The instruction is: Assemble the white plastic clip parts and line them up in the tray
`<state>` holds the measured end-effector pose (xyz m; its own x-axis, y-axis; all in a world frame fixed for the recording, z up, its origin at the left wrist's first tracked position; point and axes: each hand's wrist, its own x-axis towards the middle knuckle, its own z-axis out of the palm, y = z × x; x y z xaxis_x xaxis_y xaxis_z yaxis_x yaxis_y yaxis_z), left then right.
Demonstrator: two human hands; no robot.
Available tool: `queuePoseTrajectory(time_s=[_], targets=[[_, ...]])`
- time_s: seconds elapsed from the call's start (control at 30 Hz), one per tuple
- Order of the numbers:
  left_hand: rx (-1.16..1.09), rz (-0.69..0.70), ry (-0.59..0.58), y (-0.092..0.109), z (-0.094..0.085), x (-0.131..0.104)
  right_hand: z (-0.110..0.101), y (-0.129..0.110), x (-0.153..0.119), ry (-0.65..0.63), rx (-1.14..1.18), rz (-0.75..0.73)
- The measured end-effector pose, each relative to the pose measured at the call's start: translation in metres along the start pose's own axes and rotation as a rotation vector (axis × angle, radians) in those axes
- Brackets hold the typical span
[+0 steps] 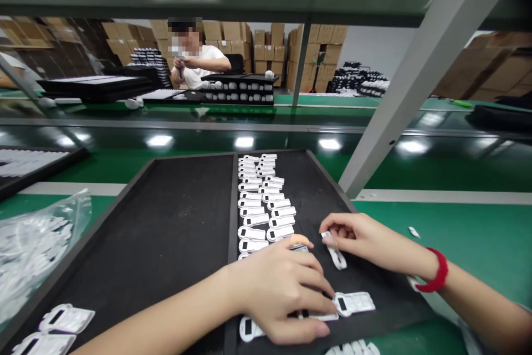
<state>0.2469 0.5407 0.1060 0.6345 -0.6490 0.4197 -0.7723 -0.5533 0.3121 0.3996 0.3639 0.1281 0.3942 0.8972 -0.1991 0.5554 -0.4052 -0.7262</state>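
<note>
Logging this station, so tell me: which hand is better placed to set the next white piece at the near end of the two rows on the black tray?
Probably the right hand: it pinches a white piece just beside the rows. The left hand lies flat over pieces at the tray's near edge.

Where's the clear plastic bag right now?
Head view, far left: the clear plastic bag lies on the green bench, just left of the black tray.
</note>
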Motion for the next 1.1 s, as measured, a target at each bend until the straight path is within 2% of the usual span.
queuePoseTrajectory(time_s=[0.17, 0.3, 0.37, 0.47, 0.6, 0.63, 0.7, 0.77, 0.8, 0.87, 0.93, 1.1], targets=[[-0.015, 0.043, 0.049, 0.003, 0.002, 0.003, 0.004, 0.009, -0.005, 0.05, -0.037, 0.079], [-0.004, 0.067, 0.057, 0.0, 0.002, 0.004, 0.01, 0.005, -0.021, 0.098, -0.237, 0.127], [0.017, 0.086, 0.081, -0.001, 0.003, 0.004, 0.014, 0.003, -0.03, 0.091, -0.318, 0.128], [0.053, 0.102, 0.1, -0.001, 0.005, 0.005, 0.017, 0.003, -0.043, 0.05, -0.303, 0.093], [0.105, 0.057, 0.049, -0.001, 0.004, 0.005, 0.011, -0.004, -0.063, 0.104, -0.224, -0.004], [0.109, 0.044, 0.043, -0.001, 0.003, 0.005, 0.01, -0.008, -0.069, 0.058, -0.216, -0.052], [0.1, 0.028, 0.036, -0.002, 0.002, 0.005, 0.013, -0.016, -0.08, -0.125, -0.24, -0.171], [0.085, 0.026, 0.025, -0.003, 0.003, 0.005, 0.024, -0.022, -0.089, -0.254, -0.359, -0.321], [0.079, 0.027, 0.019, -0.003, 0.003, 0.005, 0.032, -0.022, -0.092, -0.248, -0.45, -0.393], [0.072, 0.033, 0.01, -0.004, 0.004, 0.005, 0.048, -0.019, -0.094, -0.136, -0.624, -0.517], [0.07, 0.037, 0.009, -0.004, 0.005, 0.005, 0.061, -0.014, -0.093, -0.031, -0.703, -0.582], [0.077, 0.032, -0.013, -0.003, 0.005, 0.006, 0.071, -0.01, -0.091, -0.035, -0.677, -0.562]])
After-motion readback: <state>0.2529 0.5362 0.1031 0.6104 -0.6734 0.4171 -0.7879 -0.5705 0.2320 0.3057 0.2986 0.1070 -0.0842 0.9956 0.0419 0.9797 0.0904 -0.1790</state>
